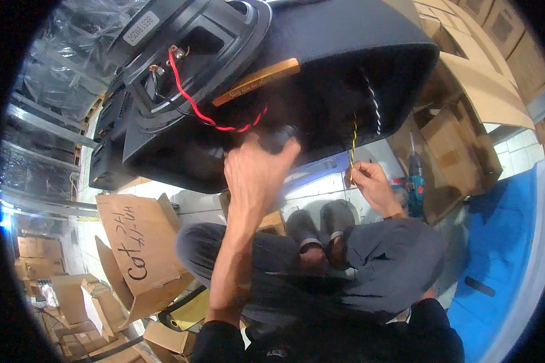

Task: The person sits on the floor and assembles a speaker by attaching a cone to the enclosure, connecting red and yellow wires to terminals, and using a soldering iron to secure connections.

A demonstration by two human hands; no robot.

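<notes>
A big black speaker cabinet (345, 45) lies in front of me. On its left end rests a loose speaker driver (200, 51), back side up, with a red wire (194, 107) and a black wire on its terminals. My left hand (254, 172) reaches to the cabinet's dark near side, fingers curled by a dark, shiny, rounded part (283, 138); what it grips is hard to make out. My right hand (374, 184) pinches the lower end of a twisted yellow-and-black wire (354, 136) coming from the cabinet. Right of that hangs a twisted black-and-white wire (374, 103).
An orange-gold strip (257, 81) lies beside the driver. Beyond my right hand are a teal power tool (415, 187), an open cardboard box (460, 157) and a blue surface (496, 242). To the left sits a cardboard box (139, 242); wrapped goods (66, 66) stand behind.
</notes>
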